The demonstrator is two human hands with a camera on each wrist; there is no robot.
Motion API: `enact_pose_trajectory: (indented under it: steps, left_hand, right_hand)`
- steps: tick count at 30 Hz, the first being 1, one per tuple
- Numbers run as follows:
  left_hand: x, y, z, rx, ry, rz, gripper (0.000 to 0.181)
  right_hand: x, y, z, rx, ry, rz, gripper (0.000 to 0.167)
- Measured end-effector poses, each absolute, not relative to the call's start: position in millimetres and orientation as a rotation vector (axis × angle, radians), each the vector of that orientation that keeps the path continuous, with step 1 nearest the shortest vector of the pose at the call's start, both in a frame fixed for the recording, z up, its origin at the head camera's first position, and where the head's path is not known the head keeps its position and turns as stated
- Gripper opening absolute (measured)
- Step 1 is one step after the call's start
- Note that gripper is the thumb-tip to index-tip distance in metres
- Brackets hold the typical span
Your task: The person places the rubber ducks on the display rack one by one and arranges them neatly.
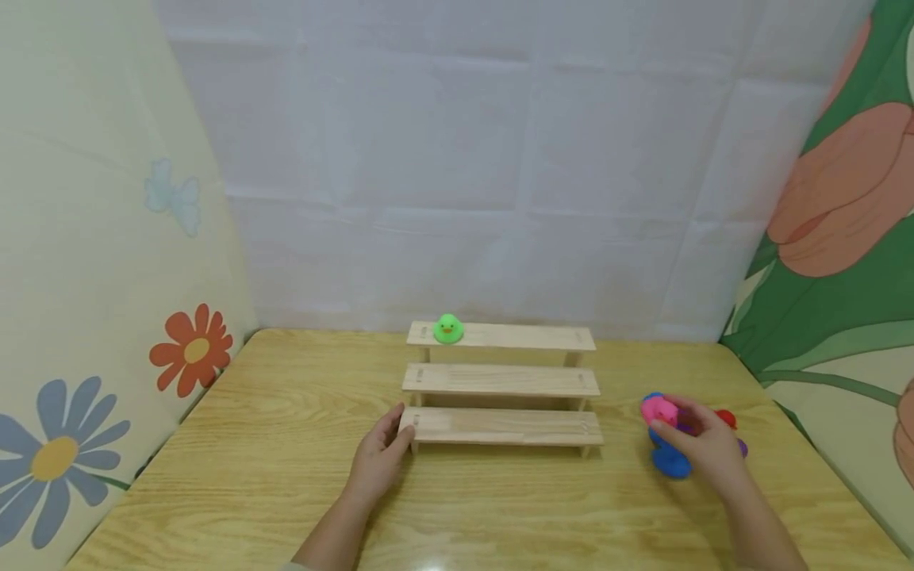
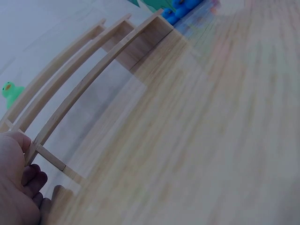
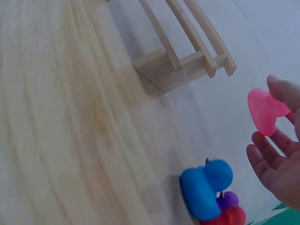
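Observation:
A three-step wooden display stand (image 1: 500,426) stands on the table. My left hand (image 1: 376,457) holds the left end of its lowest step; in the left wrist view the thumb (image 2: 16,139) lies against that end, with the other fingers curled below. On the left of the top step sits a green rubber duck (image 1: 448,329). To the right of the stand, my right hand (image 1: 707,444) pinches a pink rubber duck (image 3: 263,111) between thumb and fingers, above the table. Below it are blue rubber ducks (image 1: 671,460), partly hidden by the hand in the head view.
A red duck (image 3: 233,216) and a purple duck (image 3: 228,200) cluster beside a blue one at the right. The wooden table (image 1: 286,412) is backed by a white cloth (image 1: 464,174), with flower-patterned cloths (image 1: 93,301) at both sides.

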State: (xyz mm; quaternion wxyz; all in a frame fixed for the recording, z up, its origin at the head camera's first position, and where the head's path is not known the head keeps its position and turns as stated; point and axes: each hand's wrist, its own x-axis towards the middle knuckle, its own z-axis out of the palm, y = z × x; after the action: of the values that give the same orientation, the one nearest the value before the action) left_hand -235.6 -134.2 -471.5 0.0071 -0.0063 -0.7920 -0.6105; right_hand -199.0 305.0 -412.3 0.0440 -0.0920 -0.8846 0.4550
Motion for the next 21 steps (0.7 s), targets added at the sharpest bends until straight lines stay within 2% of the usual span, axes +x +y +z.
enact_pose_trajectory:
  steps: [21]
  left_hand:
    - [-237.2, -133.4, -474.4, -0.021, -2.468, -1.897, 0.055]
  right_hand:
    - [-234.1, 248.6, -392.3, -0.134, -2.578, 1.570, 0.061]
